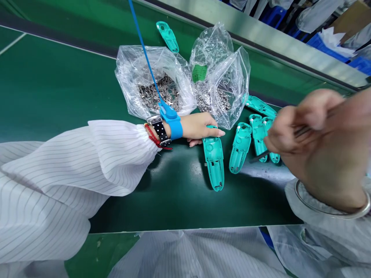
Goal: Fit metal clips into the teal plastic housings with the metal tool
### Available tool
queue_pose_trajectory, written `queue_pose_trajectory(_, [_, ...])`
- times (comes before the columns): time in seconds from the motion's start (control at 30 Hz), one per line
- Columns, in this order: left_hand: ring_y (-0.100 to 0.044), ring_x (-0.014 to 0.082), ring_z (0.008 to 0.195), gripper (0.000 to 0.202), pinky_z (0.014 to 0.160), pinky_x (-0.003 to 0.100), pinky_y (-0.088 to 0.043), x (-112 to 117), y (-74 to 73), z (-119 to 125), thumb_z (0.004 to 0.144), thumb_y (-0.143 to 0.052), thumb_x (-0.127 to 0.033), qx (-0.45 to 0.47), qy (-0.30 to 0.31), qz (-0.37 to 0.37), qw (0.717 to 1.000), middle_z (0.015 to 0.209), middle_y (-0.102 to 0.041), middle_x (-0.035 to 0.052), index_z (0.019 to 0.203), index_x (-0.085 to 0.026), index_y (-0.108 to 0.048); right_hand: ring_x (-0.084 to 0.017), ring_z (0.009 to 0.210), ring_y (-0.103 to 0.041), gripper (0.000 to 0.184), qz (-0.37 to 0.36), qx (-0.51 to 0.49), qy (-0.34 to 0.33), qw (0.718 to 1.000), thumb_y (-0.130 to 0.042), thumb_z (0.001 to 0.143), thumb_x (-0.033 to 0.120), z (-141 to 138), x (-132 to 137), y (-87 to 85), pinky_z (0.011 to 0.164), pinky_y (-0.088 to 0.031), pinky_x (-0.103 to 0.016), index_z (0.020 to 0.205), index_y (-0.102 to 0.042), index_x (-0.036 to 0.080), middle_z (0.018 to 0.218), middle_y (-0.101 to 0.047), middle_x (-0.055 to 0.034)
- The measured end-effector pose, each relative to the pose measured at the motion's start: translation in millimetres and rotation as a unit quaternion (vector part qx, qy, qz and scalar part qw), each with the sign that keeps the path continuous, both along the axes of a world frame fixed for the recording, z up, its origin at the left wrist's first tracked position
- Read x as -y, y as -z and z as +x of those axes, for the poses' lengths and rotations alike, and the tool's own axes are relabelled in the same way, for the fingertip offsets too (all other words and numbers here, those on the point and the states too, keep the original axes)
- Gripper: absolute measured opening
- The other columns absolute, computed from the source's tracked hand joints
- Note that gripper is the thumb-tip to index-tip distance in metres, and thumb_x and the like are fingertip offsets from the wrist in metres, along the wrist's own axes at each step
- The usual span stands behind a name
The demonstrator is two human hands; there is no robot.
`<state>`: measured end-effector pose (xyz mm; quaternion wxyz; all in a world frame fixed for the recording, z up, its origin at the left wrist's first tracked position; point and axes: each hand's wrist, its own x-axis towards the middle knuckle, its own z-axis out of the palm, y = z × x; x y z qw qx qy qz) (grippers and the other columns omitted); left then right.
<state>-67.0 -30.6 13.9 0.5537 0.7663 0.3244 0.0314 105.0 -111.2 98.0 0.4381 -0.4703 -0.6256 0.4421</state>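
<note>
My left hand (199,126), with a blue wrist strap (174,121) on its arm, holds the top end of a teal plastic housing shell (214,162) between thumb and fingers. The shell's hollow inside faces up, with small metal pieces at its lower end. To the right, raised above the table, my right hand (310,131) is closed around a thin dark tool (259,156). Blur hides the tool's exact kind. Beside the held shell lies another teal shell (240,148), apart from both hands.
Several more teal shells (257,135) lie partly behind my right hand. Two clear plastic bags, one on the left (127,77) and one on the right (240,73), hold small metal parts. A blue cord (142,42) runs up from the strap. One shell (168,36) lies on the green strip behind.
</note>
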Motion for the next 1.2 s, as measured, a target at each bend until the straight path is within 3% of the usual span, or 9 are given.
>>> queue_pose_trajectory(0.07, [-0.038,0.0062,0.028,0.037,0.036,0.015,-0.030,-0.8,2.1,-0.9,0.088,-0.043,-0.044,0.006,0.005,0.002,1.000,0.033,-0.043,-0.0038,0.065,-0.015,-0.044,-0.004,0.037,-0.017,0.051,0.016,-0.104,-0.001,0.994,-0.040,0.084,0.058,-5.5,0.5,-5.6,0.036,-0.020,-0.021,0.060,-0.024,0.016,0.044,-0.016,0.0035])
queue_pose_trajectory(0.17, [-0.040,0.0066,0.029,0.038,0.035,0.016,-0.029,-1.2,3.9,-1.8,0.088,-0.042,-0.046,0.017,0.003,0.001,1.000,0.034,-0.044,-0.0042,0.066,-0.015,-0.043,-0.003,0.036,-0.008,0.055,0.033,-0.173,-0.026,0.984,-0.037,0.087,0.054,-15.7,3.2,2.5,0.035,-0.016,-0.018,0.058,-0.013,0.014,0.047,-0.001,0.0029])
queue_pose_trajectory(0.37, [-0.041,0.0066,0.029,0.039,0.035,0.015,-0.027,-1.3,6.4,-2.8,0.088,-0.040,-0.048,0.031,0.016,0.004,0.999,0.035,-0.043,-0.0045,0.068,-0.015,-0.044,-0.004,0.037,-0.010,0.047,0.050,-0.181,-0.003,0.982,-0.030,0.092,0.046,-27.0,3.1,26.4,0.037,-0.018,-0.016,0.059,-0.016,0.014,0.047,-0.003,0.0035])
queue_pose_trajectory(0.7, [-0.041,0.0064,0.030,0.033,0.039,0.015,-0.029,6.8,-8.7,-1.6,0.090,-0.039,-0.040,-0.001,0.007,0.025,1.000,0.034,-0.042,-0.0056,0.069,-0.015,-0.045,-0.004,0.037,-0.010,0.049,0.049,-0.143,0.017,0.988,-0.033,0.089,0.053,-29.1,-0.7,38.5,0.038,-0.018,-0.020,0.061,-0.018,0.016,0.048,-0.004,0.0044])
queue_pose_trajectory(0.87, [-0.042,0.0060,0.030,0.034,0.045,0.016,-0.032,7.2,-2.8,-0.3,0.090,-0.037,-0.040,-0.010,-0.005,0.051,0.999,0.032,-0.041,-0.0063,0.070,-0.014,-0.046,-0.003,0.038,-0.010,0.048,0.064,-0.183,-0.014,0.981,-0.040,0.088,0.048,-33.7,4.8,42.2,0.037,-0.016,-0.019,0.060,-0.018,0.015,0.048,-0.004,0.0041])
queue_pose_trajectory(1.07, [-0.043,0.0061,0.031,0.037,0.050,0.017,-0.035,7.3,3.6,-0.1,0.090,-0.037,-0.044,-0.014,-0.012,0.077,0.997,0.032,-0.042,-0.0063,0.068,-0.014,-0.045,-0.003,0.034,-0.012,0.053,0.065,-0.115,0.035,0.991,-0.037,0.087,0.055,-39.5,12.4,44.0,0.035,-0.017,-0.018,0.060,-0.014,0.016,0.046,-0.003,0.0046])
queue_pose_trajectory(1.2, [-0.042,0.0057,0.031,0.037,0.051,0.017,-0.034,8.8,-1.8,2.3,0.090,-0.037,-0.043,-0.042,-0.026,0.089,0.995,0.031,-0.041,-0.0062,0.068,-0.014,-0.045,-0.002,0.033,-0.014,0.051,0.072,-0.190,0.005,0.979,-0.046,0.085,0.046,-40.7,11.0,49.2,0.035,-0.017,-0.016,0.057,-0.017,0.015,0.045,-0.007,0.0047])
